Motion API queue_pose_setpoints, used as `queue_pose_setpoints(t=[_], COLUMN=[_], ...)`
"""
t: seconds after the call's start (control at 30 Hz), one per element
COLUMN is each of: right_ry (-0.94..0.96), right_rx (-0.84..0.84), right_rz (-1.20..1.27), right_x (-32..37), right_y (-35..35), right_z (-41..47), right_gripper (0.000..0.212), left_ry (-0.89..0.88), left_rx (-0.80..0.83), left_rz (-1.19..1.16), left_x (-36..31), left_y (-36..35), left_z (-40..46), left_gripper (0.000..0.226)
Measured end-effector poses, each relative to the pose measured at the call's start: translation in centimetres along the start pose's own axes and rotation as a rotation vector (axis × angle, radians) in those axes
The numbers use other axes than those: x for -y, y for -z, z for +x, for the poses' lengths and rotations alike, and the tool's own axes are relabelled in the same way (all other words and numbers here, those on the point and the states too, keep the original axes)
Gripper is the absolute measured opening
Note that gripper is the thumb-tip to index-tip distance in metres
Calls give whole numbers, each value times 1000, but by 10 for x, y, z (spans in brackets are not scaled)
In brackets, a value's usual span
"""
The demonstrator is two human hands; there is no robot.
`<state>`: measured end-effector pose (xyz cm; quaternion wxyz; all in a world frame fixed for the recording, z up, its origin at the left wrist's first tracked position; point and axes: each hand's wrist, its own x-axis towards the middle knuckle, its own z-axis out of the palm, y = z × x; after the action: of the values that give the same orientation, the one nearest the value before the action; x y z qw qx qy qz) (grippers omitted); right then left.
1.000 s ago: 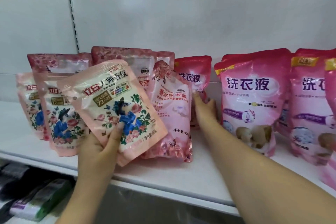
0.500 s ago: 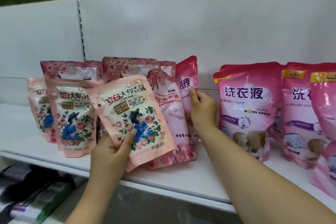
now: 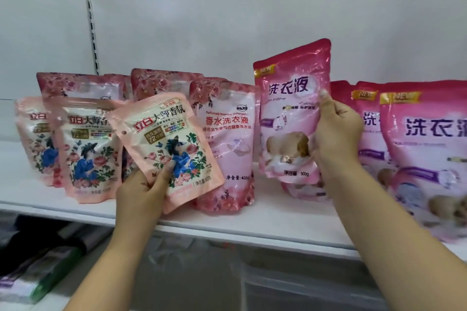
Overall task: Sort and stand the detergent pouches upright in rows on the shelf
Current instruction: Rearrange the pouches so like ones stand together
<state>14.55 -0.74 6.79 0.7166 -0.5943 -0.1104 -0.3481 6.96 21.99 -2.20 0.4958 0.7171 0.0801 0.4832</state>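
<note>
Two pouches (image 3: 290, 118) between curled fingers (image 3: 326, 106)

Floral pouches (image 3: 87, 149) stand left of magenta pouches (image 3: 427, 149) on the shelf (image 3: 278, 219).

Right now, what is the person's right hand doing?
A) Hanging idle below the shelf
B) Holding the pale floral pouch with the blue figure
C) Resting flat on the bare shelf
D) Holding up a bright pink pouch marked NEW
D: the right hand has its grip on the right edge of the bright pink pouch, lifted above its neighbours, while the left hand holds the pale floral pouch.
</note>
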Motion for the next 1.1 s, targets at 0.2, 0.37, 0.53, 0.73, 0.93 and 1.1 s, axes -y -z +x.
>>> queue_pose_setpoints(t=[0.2, 0.37, 0.53, 0.73, 0.93, 1.1], right_ry=[-78, -163, -120, -194, -413, -333], right_rx=[-152, -124, -74, 288, 336, 343], right_rz=[-81, -4, -45, -219, -74, -99], right_x=[-29, -21, -17, -12, -21, -26], right_y=[70, 81, 87, 96, 106, 106], right_z=[-8, -9, -22, -46, -40, -42], right_gripper=[42, 37, 38, 49, 70, 99], left_ry=[-43, -64, -78, -124, -81, -60], left_rx=[80, 77, 120, 117, 103, 96], left_rz=[60, 47, 74, 93, 83, 67], left_x=[7, 9, 13, 8, 14, 14], left_y=[0, 1, -2, -3, -4, -4], left_z=[-4, -2, -1, -6, -4, -6], left_gripper=[39, 36, 37, 45, 41, 46])
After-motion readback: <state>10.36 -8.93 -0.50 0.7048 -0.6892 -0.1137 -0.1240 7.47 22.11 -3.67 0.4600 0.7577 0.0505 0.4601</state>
